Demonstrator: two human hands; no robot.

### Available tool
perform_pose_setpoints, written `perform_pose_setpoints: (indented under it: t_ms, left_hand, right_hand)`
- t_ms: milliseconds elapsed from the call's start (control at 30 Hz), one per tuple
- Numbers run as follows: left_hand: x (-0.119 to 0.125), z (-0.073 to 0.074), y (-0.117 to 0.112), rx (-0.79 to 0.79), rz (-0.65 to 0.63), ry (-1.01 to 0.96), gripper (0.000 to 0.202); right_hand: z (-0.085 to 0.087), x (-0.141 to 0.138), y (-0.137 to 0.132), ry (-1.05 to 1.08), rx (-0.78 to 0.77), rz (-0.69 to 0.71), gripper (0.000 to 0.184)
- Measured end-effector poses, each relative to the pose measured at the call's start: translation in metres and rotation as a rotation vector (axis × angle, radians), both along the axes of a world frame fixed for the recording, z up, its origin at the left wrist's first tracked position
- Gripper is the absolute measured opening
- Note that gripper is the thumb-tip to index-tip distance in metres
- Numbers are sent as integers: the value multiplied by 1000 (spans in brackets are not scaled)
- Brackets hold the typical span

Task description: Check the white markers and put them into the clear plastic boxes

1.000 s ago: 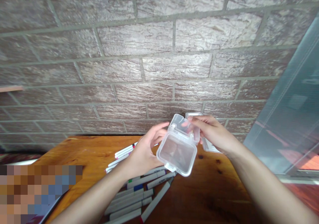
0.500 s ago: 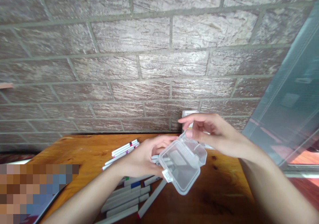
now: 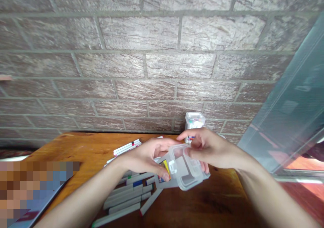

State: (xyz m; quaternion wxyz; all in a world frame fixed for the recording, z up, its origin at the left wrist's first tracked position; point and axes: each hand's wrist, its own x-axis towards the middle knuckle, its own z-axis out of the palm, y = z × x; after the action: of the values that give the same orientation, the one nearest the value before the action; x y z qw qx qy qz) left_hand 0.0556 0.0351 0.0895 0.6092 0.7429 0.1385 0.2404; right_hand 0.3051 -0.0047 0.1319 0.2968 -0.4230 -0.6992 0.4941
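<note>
Clear case (image 3: 184, 169): between both hands, long axis seemingly crosswise, 1 end toward each;
Left hand (image 3: 144, 155): clamped on the case (yellow label (image 3: 166, 167) partly under its thumb);
Right hand (image 3: 212, 150): gripping the opposite end;
Markers (image 3: 124, 197): on the wooden table (image 3: 217, 204), mostly left;
Upright container (image 3: 194, 120): beyond the right hand, near the brick wall (image 3: 162, 66)

The table (image 3: 202, 207) stands in front of the wall (image 3: 162, 66), with a screen (image 3: 283, 106) off to the right. Markers (image 3: 124, 197) lie on the table's nearer part; pens (image 3: 125, 148) lie farther back. Right of the markers, above the table, a box (image 3: 181, 167) is between the left grip (image 3: 146, 157) and right grip (image 3: 209, 147). A container (image 3: 195, 120) stands behind the right grip, near the wall.
</note>
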Motion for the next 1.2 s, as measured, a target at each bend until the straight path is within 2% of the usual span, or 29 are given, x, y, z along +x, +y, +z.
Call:
perform_pose_setpoints:
  t_ms: [100,233,433,600,767,1033,1200]
  left_hand:
    - [-3,-5,4,162,166,-32,71]
    - [0,-9,3,410,392,18,54]
    - [12,-9,-11,587,562,23,35]
    - [25,-17,-25,553,510,70,23]
    - [38,-31,-41,524,453,171,20]
    - [49,-47,-55,530,330,418,28]
    - [49,-51,-51,533,329,457,16]
  right_hand:
    - [-9,9,5,142,-134,-180,34]
    - [-31,29,1,268,-164,-407,28]
    - [-64,50,-28,509,-192,-714,22]
    - [-88,45,-54,682,-212,-880,25]
    - [-110,24,-78,820,-204,-958,43]
    - [-124,-12,-98,929,-195,-996,57]
    - [-132,-24,-99,939,-215,-1005,54]
